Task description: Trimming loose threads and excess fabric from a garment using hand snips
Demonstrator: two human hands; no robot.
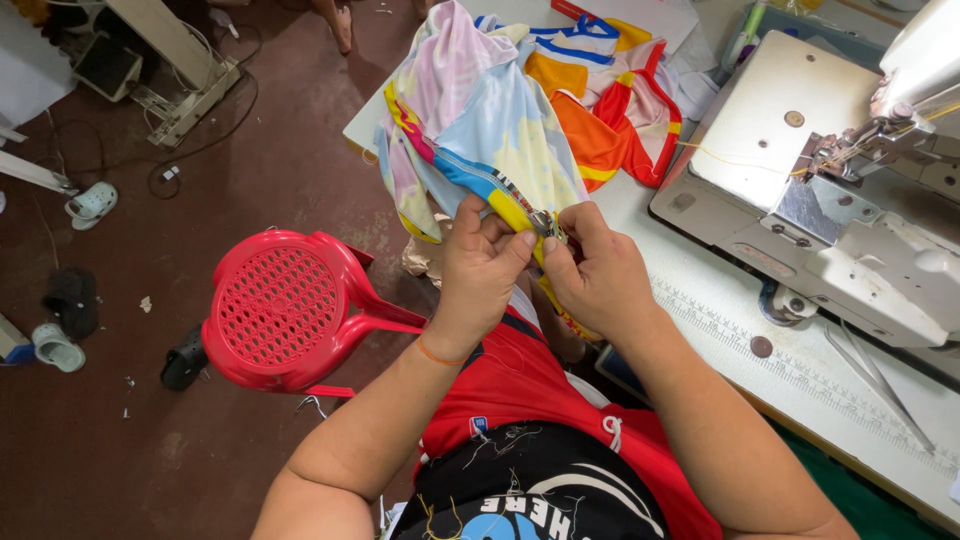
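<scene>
A pastel tie-dye garment (480, 110) with a blue and yellow trimmed edge hangs off the sewing table's corner. My left hand (478, 268) pinches that trimmed edge between thumb and fingers. My right hand (600, 275) pinches the same edge just to the right, fingertips almost touching the left ones. A small dark patterned piece (545, 222) sits between both thumbs. The strip's yellow end (560, 312) drops below my hands.
An orange, red and yellow garment (610, 110) lies behind on the white table (720, 310). A grey-white sewing machine (830, 190) stands at the right with yellow thread. A red plastic stool (285, 310) is on the brown floor to the left, with shoes and cables around.
</scene>
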